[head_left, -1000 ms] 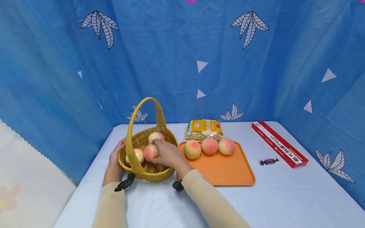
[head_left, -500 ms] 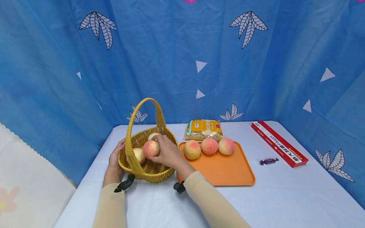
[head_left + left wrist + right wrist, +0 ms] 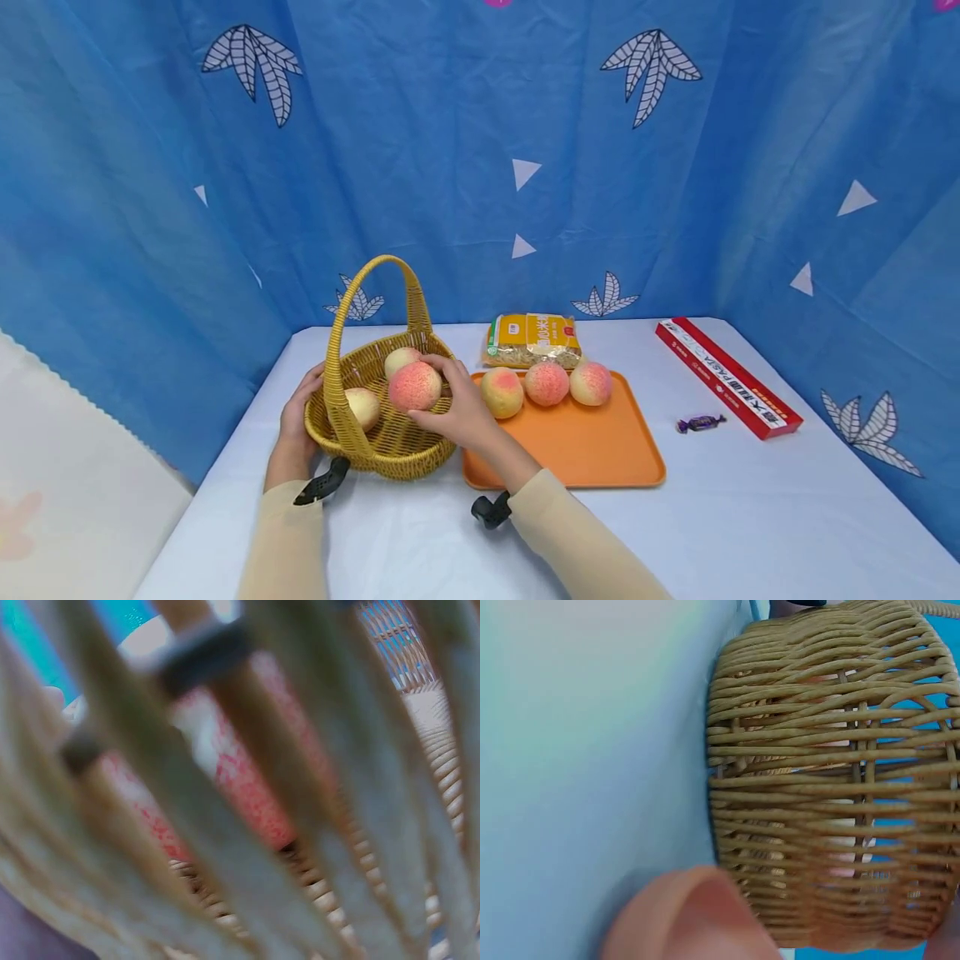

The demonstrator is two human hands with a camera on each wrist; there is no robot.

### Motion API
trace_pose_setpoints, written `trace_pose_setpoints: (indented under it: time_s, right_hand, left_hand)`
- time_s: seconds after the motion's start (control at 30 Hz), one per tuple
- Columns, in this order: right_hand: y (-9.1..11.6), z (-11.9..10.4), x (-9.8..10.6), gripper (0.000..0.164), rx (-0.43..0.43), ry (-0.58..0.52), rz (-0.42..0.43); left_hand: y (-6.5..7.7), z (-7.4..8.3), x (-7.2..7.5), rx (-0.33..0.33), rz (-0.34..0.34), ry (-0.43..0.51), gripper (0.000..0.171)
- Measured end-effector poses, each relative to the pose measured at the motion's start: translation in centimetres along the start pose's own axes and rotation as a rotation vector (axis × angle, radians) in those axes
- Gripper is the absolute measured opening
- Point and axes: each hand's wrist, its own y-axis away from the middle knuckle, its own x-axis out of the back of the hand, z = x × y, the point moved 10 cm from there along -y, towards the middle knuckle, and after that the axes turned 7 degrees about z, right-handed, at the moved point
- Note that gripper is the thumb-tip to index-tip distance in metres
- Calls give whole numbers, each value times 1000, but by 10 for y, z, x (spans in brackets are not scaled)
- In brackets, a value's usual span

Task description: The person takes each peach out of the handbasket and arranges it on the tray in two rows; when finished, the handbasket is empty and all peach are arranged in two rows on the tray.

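Observation:
A yellow wicker basket [image 3: 408, 467] with a tall arched handle stands on the left of the table. My left hand [image 3: 294, 421] holds its left side, the thumb hidden. Between the thumb and fingers of my right hand [image 3: 463, 408] is a pink and cream peach [image 3: 415, 387], over the right half of the basket. Two more peaches lie in it, a pale one [image 3: 363, 408] on the left and another [image 3: 401, 360] at the back. Blurred wicker strands fill the left wrist view, with a pink-speckled peach [image 3: 251, 799] behind them. The right wrist view shows the basket's outer wall [image 3: 832, 795].
Right of the basket is an orange tray [image 3: 577, 454] with three peaches [image 3: 547, 383] along its back edge. Behind it lies a yellow-labelled food bag [image 3: 532, 340]. Farther right are a purple wrapped candy [image 3: 701, 423] and a long red pasta box [image 3: 727, 377]. Blue curtains enclose the table.
My right hand has lifted the peach from among the others in the basket and carried it slightly right, uncovering the back peach. The left hand stays at the basket's side.

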Motion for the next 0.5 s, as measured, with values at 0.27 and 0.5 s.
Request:
trace_pose_setpoints:
  time_s: [0.27,0.5]
  right_hand:
    - [15,2,11,74,-9,-173,6]
    - [27,7,21,74,-43,-239,12]
  left_hand:
    - [4,3,0,-24,-4,13,34]
    - [2,1,-1,-12,7,4,34]
